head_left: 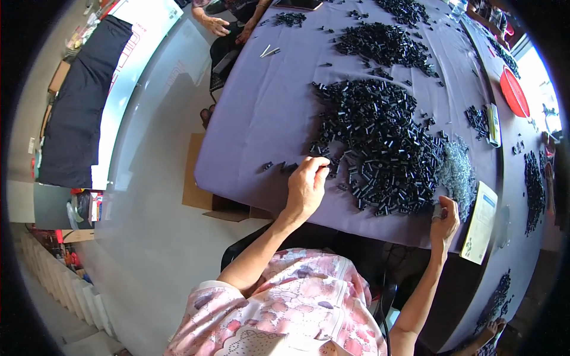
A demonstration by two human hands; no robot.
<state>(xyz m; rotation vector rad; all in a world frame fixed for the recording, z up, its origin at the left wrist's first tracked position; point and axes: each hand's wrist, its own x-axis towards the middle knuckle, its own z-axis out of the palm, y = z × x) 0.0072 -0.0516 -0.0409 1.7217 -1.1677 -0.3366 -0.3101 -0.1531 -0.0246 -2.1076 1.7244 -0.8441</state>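
Tablecloth under black tubes; glossy floor.

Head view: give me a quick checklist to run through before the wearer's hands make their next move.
1. Black cylinder pile beside the left hand: ok, the fingers are at its left edge.
2. Clear-piece pile near the right hand: ok, just beyond the fingers.
3. Left grip holding a piece: cannot tell, too small.
4. Right grip holding a piece: cannot tell, the fingers are curled.
5. All nearby black cylinders gathered: not ok, a few stray cylinders lie left of the left hand.
6. Pale-yellow booklet apart from the black pile: ok.
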